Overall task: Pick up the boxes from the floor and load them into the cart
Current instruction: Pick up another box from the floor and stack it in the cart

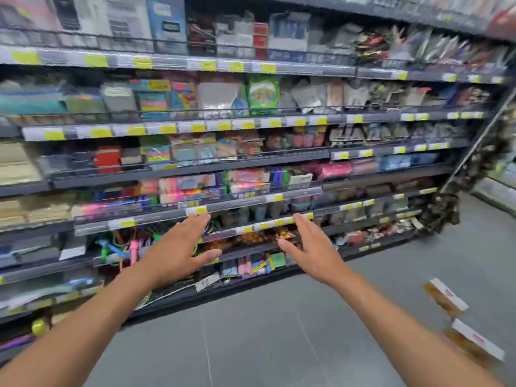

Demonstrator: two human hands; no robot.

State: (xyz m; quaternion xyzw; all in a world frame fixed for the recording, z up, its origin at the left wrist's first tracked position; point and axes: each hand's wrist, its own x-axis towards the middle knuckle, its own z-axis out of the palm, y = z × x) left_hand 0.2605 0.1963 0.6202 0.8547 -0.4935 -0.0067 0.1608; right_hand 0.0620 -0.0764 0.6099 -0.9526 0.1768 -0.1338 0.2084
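My left hand (178,251) and my right hand (312,247) are stretched out in front of me at about waist height, palms facing each other, fingers spread, with nothing between them. Two brown boxes with white labelled edges lie on the grey floor at the lower right: one box (445,297) farther off and a second box (474,344) closer to me, both blurred. They are to the right of my right forearm and apart from both hands. No cart is in view.
A long store shelf unit (195,169) packed with stationery and party goods runs across the view ahead, with yellow price tags on its rails. A dark hanging display (446,208) stands at its right end. Grey floor (265,331) stretches below my arms.
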